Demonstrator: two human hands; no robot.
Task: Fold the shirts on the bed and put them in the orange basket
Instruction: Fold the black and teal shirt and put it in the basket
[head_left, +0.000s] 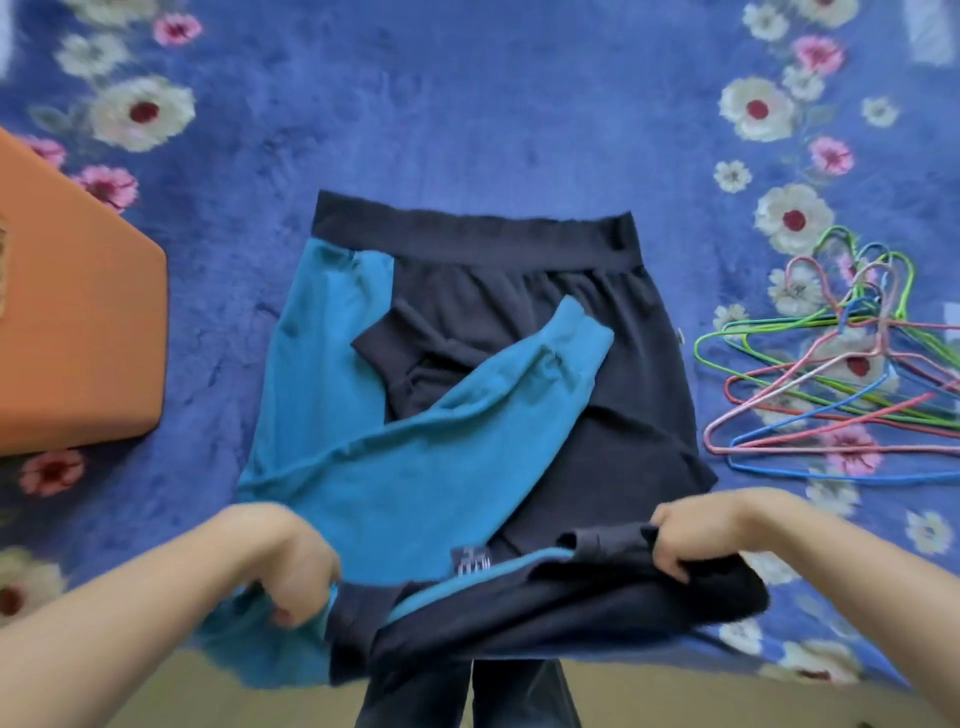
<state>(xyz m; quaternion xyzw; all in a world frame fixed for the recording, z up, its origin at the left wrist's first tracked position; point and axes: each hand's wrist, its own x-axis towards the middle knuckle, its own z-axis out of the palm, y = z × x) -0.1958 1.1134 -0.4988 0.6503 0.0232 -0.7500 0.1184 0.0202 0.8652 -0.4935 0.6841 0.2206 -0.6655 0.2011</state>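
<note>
Shirt (639, 374) flat on bed (467, 104), sleeves crossed over body; basket (78, 338) left of shirt, hangers (831, 374) right of shirt; left hand (291, 566), right hand (685, 540) at shirt's near edge, fingers (672, 564) curled, gripping fabric at each corner; fabric seems soft, light, limp, probably sags between hands; best hold at both shoulders, edge kept taut.

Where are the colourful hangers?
In the head view, the pile of colourful wire hangers lies on the flowered blue blanket at the right, just beside the teal-and-navy shirt, across from the orange basket on the left.
</note>
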